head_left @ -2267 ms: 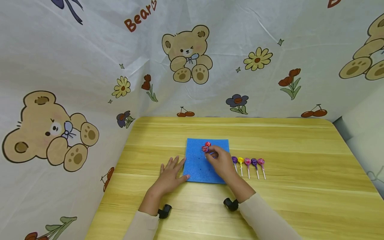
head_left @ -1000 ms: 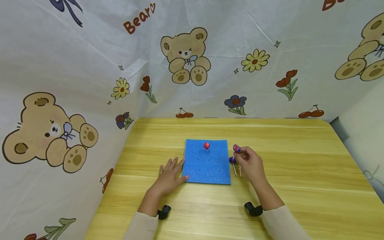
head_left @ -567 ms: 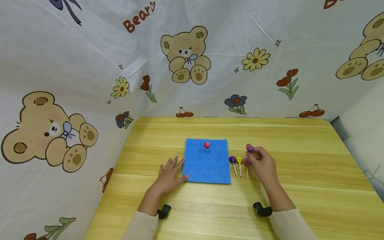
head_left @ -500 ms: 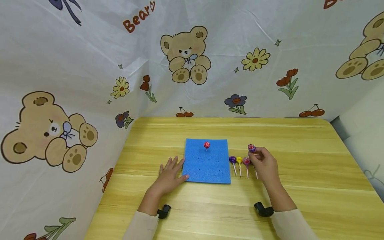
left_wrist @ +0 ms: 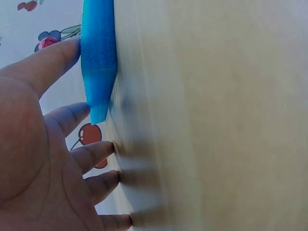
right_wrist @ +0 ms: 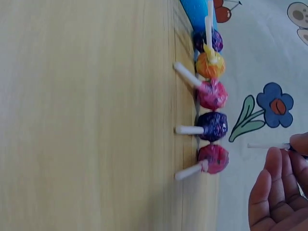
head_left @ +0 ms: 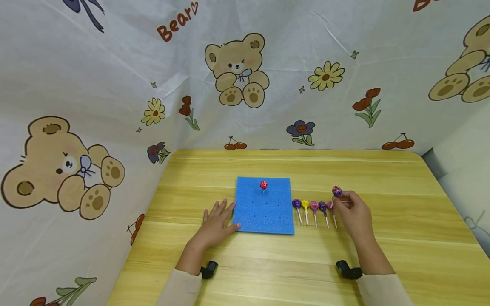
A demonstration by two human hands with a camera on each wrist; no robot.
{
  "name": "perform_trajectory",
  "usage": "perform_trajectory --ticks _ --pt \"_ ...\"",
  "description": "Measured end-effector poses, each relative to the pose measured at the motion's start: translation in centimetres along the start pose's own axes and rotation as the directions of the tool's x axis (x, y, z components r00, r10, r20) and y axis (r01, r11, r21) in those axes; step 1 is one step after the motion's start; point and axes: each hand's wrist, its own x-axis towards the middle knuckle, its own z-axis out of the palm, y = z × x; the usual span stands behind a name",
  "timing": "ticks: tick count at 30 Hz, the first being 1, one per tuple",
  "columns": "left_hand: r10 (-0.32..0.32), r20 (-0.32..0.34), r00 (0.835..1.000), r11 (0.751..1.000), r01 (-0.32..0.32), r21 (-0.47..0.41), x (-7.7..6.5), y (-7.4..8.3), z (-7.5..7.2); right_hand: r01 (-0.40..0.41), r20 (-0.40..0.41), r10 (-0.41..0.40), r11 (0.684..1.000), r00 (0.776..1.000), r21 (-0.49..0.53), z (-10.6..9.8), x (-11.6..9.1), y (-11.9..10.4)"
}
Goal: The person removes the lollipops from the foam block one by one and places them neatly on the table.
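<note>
My right hand pinches a purple-and-red lollipop above the right end of a row of lollipops. In the right wrist view its white stick sticks out beyond my fingertips, and its head is mostly hidden. A blue foam board with small holes lies on the table, and a red lollipop stands upright near its far edge. Spread out flat, my left hand rests at the board's left side. Its thumb and index finger touch the foam in the left wrist view, while the other fingertips meet the table.
Right of the board, several lollipops lie side by side: purple, yellow, pink, dark purple and a partly covered pink one. A bear-print cloth hangs behind the wooden table.
My right hand has carried the purple-and-red lollipop from over the board rightward along the row to its right end. The left hand and the board's red lollipop have stayed put.
</note>
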Motion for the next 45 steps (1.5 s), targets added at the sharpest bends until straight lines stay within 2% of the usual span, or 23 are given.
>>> perform_trajectory --ticks 6,12,23,33,45 --pt "-0.005 0.0 1.0 1.0 0.005 0.004 -0.1 0.0 -0.1 -0.017 0.046 0.021 0.997 0.999 -0.074 -0.8 0.3 1.1" --pt "-0.006 0.0 1.0 1.0 0.006 0.0 0.0 0.1 -0.1 -0.063 0.106 0.076 0.991 0.992 -0.119 -1.4 0.1 1.7" --pt "-0.005 0.0 1.0 1.0 0.005 -0.006 -0.1 0.1 -0.1 -0.085 0.22 0.134 0.972 0.966 -0.221 -2.3 0.4 2.9" --pt "0.003 -0.006 1.0 1.0 -0.003 0.001 0.0 -0.1 0.1 -0.084 0.237 0.142 0.967 0.961 -0.241 -2.5 0.6 3.3" --pt "-0.005 0.004 1.0 1.0 0.004 0.013 0.0 -0.1 0.1 -0.1 0.284 0.183 0.954 0.941 -0.283 -2.4 0.9 3.3"
